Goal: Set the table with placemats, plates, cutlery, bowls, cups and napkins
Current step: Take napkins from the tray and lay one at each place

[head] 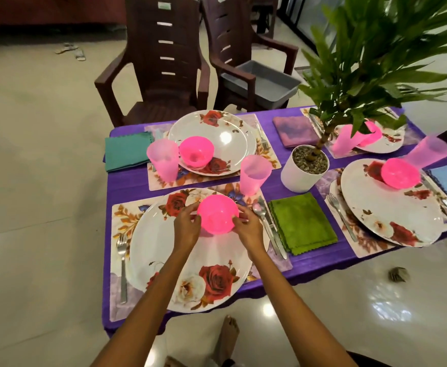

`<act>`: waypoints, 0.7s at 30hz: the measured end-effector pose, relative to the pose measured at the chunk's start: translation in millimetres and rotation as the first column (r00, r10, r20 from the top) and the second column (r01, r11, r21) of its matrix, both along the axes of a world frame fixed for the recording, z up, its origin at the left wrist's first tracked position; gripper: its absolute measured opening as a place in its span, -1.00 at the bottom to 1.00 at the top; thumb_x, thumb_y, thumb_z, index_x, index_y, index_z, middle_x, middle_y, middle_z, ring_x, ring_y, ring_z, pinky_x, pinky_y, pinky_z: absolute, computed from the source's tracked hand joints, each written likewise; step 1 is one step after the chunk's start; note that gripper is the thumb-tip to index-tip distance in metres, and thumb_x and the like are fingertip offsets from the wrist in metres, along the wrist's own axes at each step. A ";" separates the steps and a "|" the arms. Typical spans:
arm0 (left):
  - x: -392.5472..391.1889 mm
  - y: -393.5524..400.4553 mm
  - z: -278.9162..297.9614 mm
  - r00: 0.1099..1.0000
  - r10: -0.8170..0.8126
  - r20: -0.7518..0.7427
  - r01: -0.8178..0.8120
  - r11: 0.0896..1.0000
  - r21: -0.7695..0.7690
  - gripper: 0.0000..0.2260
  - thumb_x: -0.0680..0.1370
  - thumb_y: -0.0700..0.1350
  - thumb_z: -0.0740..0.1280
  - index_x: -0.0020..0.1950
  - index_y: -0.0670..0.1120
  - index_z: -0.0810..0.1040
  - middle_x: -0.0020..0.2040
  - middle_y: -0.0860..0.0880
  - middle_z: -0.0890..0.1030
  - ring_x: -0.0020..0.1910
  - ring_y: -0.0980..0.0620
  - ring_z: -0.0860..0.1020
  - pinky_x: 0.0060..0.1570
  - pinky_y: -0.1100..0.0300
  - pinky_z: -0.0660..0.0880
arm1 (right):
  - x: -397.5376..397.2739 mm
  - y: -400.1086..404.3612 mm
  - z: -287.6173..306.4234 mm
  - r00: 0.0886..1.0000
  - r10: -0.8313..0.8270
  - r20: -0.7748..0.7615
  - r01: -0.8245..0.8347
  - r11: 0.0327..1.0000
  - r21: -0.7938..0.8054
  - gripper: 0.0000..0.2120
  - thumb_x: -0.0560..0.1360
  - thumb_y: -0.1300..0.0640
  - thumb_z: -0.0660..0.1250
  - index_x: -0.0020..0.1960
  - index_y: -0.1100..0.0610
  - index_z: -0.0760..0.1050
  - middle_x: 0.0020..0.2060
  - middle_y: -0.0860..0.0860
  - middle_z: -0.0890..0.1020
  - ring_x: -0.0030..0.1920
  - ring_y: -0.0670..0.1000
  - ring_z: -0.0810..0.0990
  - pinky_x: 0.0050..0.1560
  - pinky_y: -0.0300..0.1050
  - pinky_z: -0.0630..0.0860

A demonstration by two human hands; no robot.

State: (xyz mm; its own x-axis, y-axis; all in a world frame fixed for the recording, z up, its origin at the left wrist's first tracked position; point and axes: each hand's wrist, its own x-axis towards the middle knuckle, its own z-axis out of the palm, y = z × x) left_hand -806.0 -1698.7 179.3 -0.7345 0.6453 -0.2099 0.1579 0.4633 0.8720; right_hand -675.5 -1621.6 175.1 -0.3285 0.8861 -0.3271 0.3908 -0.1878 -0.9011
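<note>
holding a pink bowl (217,218) between your left hand (187,227) and right hand (248,229), both grasping its sides.
it sits over the far half of the plate (164,260), equally near each hand.

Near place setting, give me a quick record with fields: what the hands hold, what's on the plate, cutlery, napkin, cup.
hands: left hand and right hand hold the pink bowl from either side
plate: flowered plate on a placemat, the bowl over it
cutlery: fork left of the plate, spoon and knife right
napkin: green napkin right of the cutlery
cup: pink cup beyond the plate
</note>
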 end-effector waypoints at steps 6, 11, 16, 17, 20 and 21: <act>-9.0 6.8 -0.8 0.996 -0.022 -0.083 0.021 1.000 -0.009 -0.66 0.56 -0.31 0.25 0.33 -0.17 0.47 0.30 -0.19 0.49 0.23 -0.18 0.48 0.16 -0.01 0.46 | -4.0 6.2 3.2 0.997 0.063 -0.054 -0.066 0.997 -0.051 -0.56 0.52 0.14 0.35 0.38 0.15 0.38 0.18 0.17 0.56 0.17 0.16 0.55 0.11 0.20 0.55; 0.9 10.8 8.5 0.938 -0.069 -0.339 0.056 0.997 -0.047 -0.62 0.57 -0.24 0.26 0.39 -0.14 0.38 0.36 -0.16 0.39 0.35 -0.11 0.33 0.26 0.00 0.36 | 9.1 21.4 1.1 0.988 -0.152 -0.033 0.155 0.979 0.134 -0.59 0.50 0.28 0.33 0.32 0.21 0.36 0.15 0.15 0.47 0.14 0.13 0.51 -0.06 -0.40 0.48; 9.5 57.9 29.7 0.949 -0.148 -0.279 0.187 0.975 0.119 -0.55 0.55 -0.29 0.26 0.44 -0.14 0.31 0.42 -0.11 0.36 0.40 -0.06 0.31 0.29 0.14 0.28 | 12.7 77.2 2.0 0.994 -0.097 -0.048 0.106 0.960 0.258 -0.19 0.37 0.25 0.48 0.49 0.22 0.12 0.37 0.21 0.28 0.34 0.05 0.32 0.30 -0.03 0.39; 9.4 71.6 32.7 0.965 -0.167 -0.202 0.201 0.966 0.161 -0.52 0.53 -0.31 0.26 0.44 -0.13 0.31 0.43 -0.10 0.36 0.41 -0.04 0.31 0.33 0.13 0.28 | 9.1 88.0 0.6 0.999 -0.030 -0.023 0.036 0.954 0.297 -0.11 0.34 0.13 0.50 0.51 0.21 0.09 0.40 0.20 0.26 0.39 0.07 0.28 0.35 -0.01 0.33; 7.5 107.6 37.8 0.978 -0.208 0.000 0.202 0.951 0.236 -0.51 0.51 -0.37 0.22 0.43 -0.15 0.30 0.39 -0.11 0.41 0.37 -0.05 0.38 0.34 -0.08 0.36 | -2.5 109.0 -3.4 0.997 0.081 -0.008 -0.075 0.949 0.307 -0.03 0.24 -0.14 0.47 0.51 0.13 0.11 0.39 0.12 0.34 0.40 0.05 0.32 0.35 -0.01 0.35; 7.0 116.2 38.2 0.977 -0.210 0.040 0.195 0.952 0.235 -0.53 0.53 -0.37 0.20 0.44 -0.17 0.28 0.38 -0.13 0.41 0.35 -0.07 0.39 0.32 -0.10 0.38 | -5.2 111.9 -3.3 0.996 0.092 -0.011 -0.085 0.953 0.290 -0.04 0.24 -0.15 0.46 0.50 0.12 0.13 0.36 0.10 0.37 0.37 0.04 0.37 0.32 -0.01 0.40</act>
State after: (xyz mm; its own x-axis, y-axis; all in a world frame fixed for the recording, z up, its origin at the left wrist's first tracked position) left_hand -798.9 -1582.4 217.5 -0.5732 0.8153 -0.0817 0.1681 0.2145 0.9621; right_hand -680.7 -1509.7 171.8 -0.4141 0.9087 -0.0524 0.3717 0.1162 -0.9211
